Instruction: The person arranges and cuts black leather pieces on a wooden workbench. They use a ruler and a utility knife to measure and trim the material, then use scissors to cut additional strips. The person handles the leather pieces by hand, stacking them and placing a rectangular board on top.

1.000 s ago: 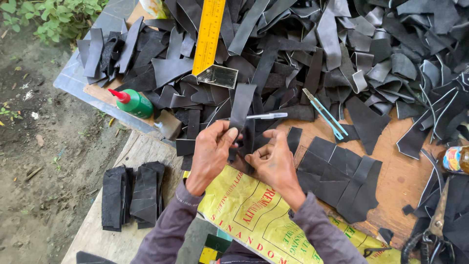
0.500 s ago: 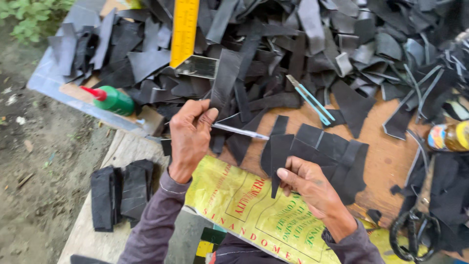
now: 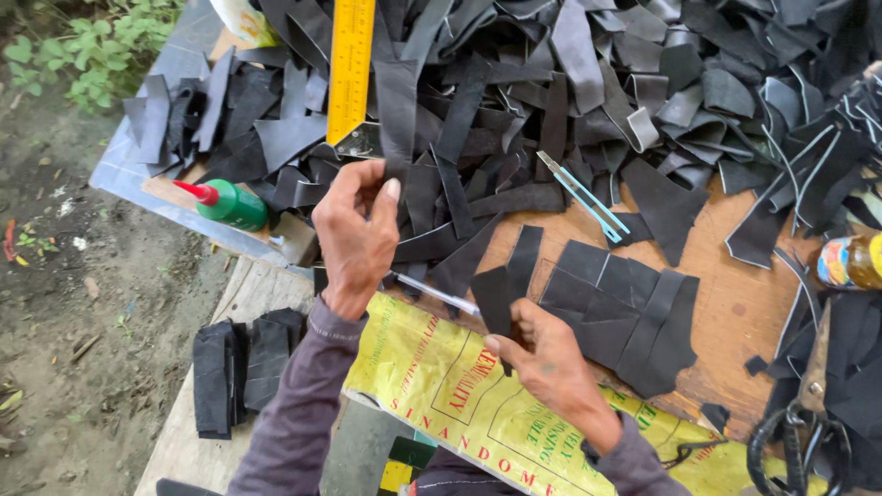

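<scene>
My left hand (image 3: 354, 234) is raised over the pile and pinches the lower end of a long black rubber strip (image 3: 397, 110) that runs up beside the yellow ruler (image 3: 350, 66). My right hand (image 3: 549, 360) holds a dark cut rubber piece (image 3: 505, 285) by its lower edge, just above the yellow printed sack (image 3: 432, 386) on my lap. A slim silver pen (image 3: 432, 292) lies between the two hands on the wooden board (image 3: 735, 308). Flat overlapping rubber pieces (image 3: 625, 312) lie to the right of my right hand.
A big heap of black rubber strips (image 3: 625, 83) covers the back of the board. A teal utility knife (image 3: 583, 195) lies near its edge. A green glue bottle with a red tip (image 3: 225, 203) is at left, folded rubber stacks (image 3: 241, 367) on a plank below, a bottle (image 3: 850, 262) and scissors (image 3: 799, 422) at right.
My left hand rose from the board and took hold of a long strip from the pile. My right hand drew back toward me with a cut piece. The view shifted slightly.
</scene>
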